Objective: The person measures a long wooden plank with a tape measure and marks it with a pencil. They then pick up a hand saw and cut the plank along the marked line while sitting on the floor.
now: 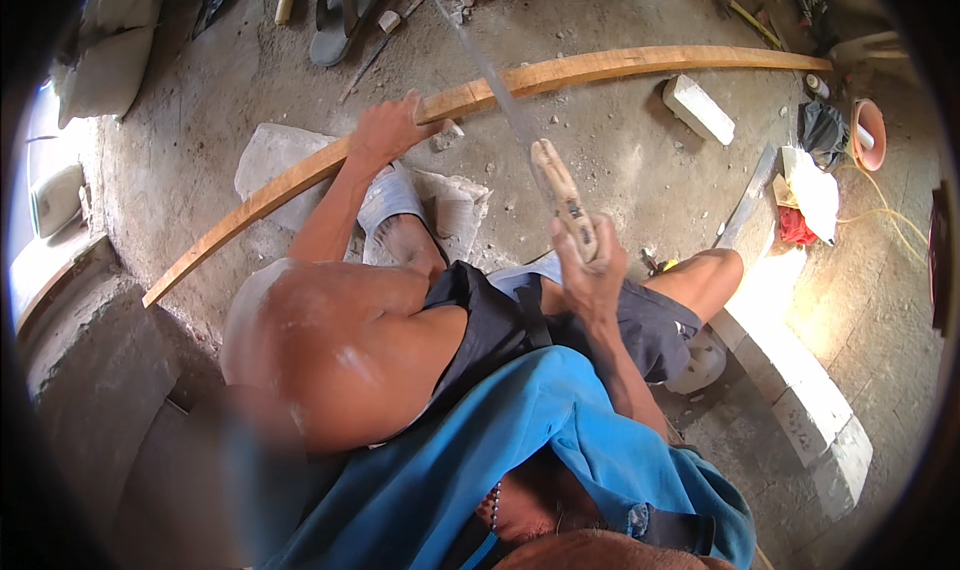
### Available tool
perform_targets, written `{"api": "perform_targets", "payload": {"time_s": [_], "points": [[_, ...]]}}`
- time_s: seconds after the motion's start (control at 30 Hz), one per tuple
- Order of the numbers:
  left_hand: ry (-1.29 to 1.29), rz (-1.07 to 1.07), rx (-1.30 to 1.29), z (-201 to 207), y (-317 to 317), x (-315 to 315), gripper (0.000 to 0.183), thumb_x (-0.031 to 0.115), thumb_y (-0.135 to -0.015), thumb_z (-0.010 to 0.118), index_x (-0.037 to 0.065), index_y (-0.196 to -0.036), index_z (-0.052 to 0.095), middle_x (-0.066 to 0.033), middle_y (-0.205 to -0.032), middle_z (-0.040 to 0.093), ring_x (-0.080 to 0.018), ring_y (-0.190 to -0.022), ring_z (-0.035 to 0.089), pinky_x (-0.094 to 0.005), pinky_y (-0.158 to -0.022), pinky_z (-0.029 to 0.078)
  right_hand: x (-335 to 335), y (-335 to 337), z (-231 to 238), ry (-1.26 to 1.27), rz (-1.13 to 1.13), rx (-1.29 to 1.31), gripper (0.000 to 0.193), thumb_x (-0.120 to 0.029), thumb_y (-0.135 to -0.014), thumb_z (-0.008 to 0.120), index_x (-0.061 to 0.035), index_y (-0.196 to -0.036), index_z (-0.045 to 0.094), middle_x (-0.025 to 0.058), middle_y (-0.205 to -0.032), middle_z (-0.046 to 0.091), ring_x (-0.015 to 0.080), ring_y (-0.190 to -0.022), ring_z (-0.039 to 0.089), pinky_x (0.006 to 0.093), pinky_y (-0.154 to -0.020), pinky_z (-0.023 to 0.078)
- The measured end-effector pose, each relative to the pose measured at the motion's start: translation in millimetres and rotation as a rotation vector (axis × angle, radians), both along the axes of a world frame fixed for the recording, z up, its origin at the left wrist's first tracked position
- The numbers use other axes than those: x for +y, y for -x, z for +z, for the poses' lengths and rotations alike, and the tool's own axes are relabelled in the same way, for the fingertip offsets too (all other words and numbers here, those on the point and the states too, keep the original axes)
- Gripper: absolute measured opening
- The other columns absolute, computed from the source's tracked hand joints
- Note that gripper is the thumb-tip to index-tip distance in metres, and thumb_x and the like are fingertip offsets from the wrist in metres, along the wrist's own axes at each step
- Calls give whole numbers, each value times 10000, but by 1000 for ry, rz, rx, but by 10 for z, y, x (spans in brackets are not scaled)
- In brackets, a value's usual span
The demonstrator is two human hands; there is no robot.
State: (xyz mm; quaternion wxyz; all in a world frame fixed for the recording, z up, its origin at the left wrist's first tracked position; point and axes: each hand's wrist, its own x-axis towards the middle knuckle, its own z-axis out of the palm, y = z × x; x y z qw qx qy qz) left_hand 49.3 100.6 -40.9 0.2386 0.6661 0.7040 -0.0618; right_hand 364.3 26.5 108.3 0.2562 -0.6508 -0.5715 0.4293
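Note:
A long wooden strip [570, 72] lies across in front of me, looking curved in this view. My left hand [388, 130] is closed around it, left of the saw. In my right hand [594, 260] is the pale handle of a handsaw [508, 103], with fingers wrapped round its lower end. The narrow saw blade points away from me and crosses the strip just right of my left hand. Whether its teeth have cut into the wood I cannot tell. My left foot in a slipper [390, 195] is beside the strip, near a pale slab [280, 165].
A white block [698, 110] lies beyond the saw on the right. A second long metal blade [748, 195], a red cloth [795, 227] and an orange-brown pot [869, 135] are further right. Pale blocks [800, 400] line the lower right. A sandal [343, 15] and rubble lie at the far side.

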Motion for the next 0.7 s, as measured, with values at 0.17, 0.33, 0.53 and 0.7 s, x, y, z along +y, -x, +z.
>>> {"api": "perform_targets", "payload": {"time_s": [0.17, 0.33, 0.53, 0.7], "points": [[-88, -34, 5, -179, -128, -11, 888, 820, -844, 525, 66, -1307, 605, -208, -798, 727, -392, -767, 730, -508, -672, 566, -94, -29, -159, -39, -11, -26, 271, -210, -905, 783, 1, -976, 629, 25, -663, 592, 77, -580, 518, 269, -530, 437], [-123, -9, 14, -195, -50, -109, 882, 818, -841, 527, 64, -1286, 625, -199, -902, 740, -388, -835, 729, -496, -711, 567, -153, -12, -131, -18, 16, -24, 261, -184, -889, 794, 0, -974, 629, 44, -645, 593, 95, -555, 540, 274, -517, 444], [-110, -37, -103, -128, -118, 65, 719, 681, -930, 515, 63, -1285, 612, -229, -983, 730, -425, -910, 709, -508, -785, 560, -208, 7, -99, -147, 55, -61, 261, -174, -862, 823, -22, -937, 625, 59, -648, 616, 115, -539, 587, 289, -504, 463], [-8, 17, -155, -114, -321, 260, 544, 561, -1009, 438, 83, -1120, 672, -258, -920, 716, -455, -883, 701, -532, -780, 556, -251, -93, -138, 28, 73, -45, 293, -227, -876, 810, -13, -927, 616, 83, -629, 607, 167, -523, 603, 308, -504, 474]]}}
